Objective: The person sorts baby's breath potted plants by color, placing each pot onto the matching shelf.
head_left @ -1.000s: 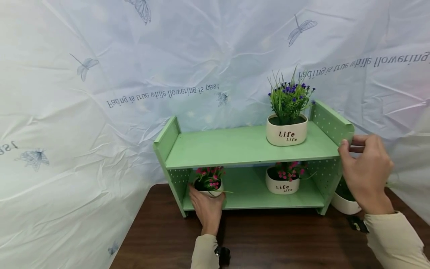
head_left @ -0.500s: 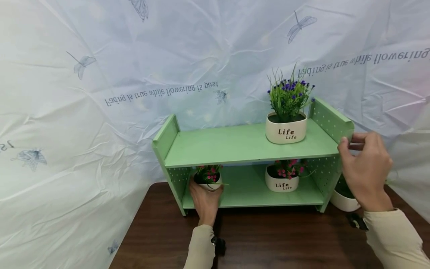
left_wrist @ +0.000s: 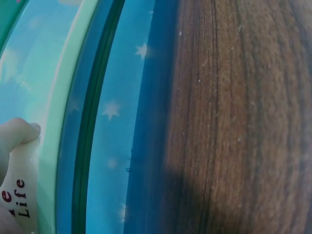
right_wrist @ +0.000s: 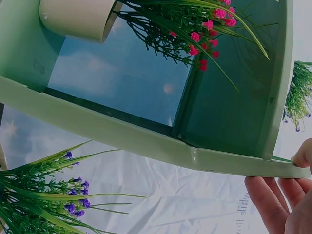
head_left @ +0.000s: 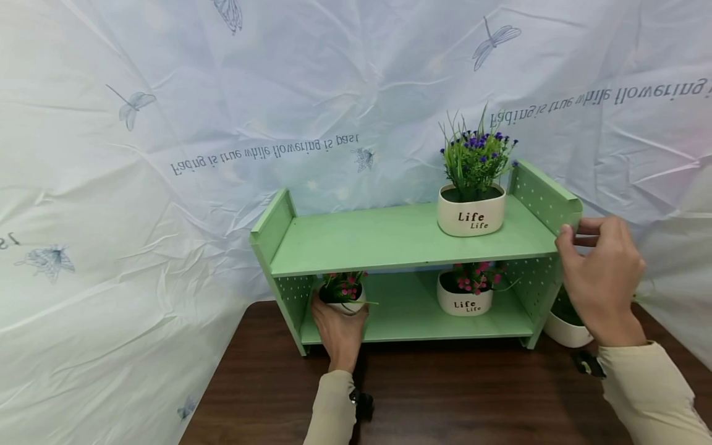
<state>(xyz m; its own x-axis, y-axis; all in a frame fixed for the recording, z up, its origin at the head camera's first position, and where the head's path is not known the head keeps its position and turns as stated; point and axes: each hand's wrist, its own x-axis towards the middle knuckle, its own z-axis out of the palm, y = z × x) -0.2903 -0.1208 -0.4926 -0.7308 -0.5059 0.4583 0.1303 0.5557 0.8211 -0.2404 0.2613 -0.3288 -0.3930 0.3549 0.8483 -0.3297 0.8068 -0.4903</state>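
Note:
My left hand (head_left: 339, 330) grips a small white flowerpot with pink artificial flowers (head_left: 349, 306) at the left end of the lower shelf. Its fingers wrap the pot's front and sides. In the left wrist view, a fingertip (left_wrist: 30, 130) lies against the pot's white wall (left_wrist: 22, 165), beside printed lettering. My right hand (head_left: 606, 281) pinches the front edge of the right side panel (head_left: 559, 210) of a green two-tier shelf rack (head_left: 361, 244). In the right wrist view, the thumb (right_wrist: 303, 155) and fingers lie on opposite sides of the green panel edge (right_wrist: 234, 165).
A second pink-flowered pot (head_left: 464, 303) stands at the lower shelf's right. On the upper shelf's right stands a purple-flowered pot (head_left: 471, 213). Another white pot (head_left: 567, 332) sits on the dark wooden table (head_left: 445, 389) beside the rack. A printed cloth (head_left: 222, 80) hangs behind.
The left hand has moved slightly deeper and to the left, with the pot. The right hand keeps its hold on the side panel. The whole head view has shifted a little.

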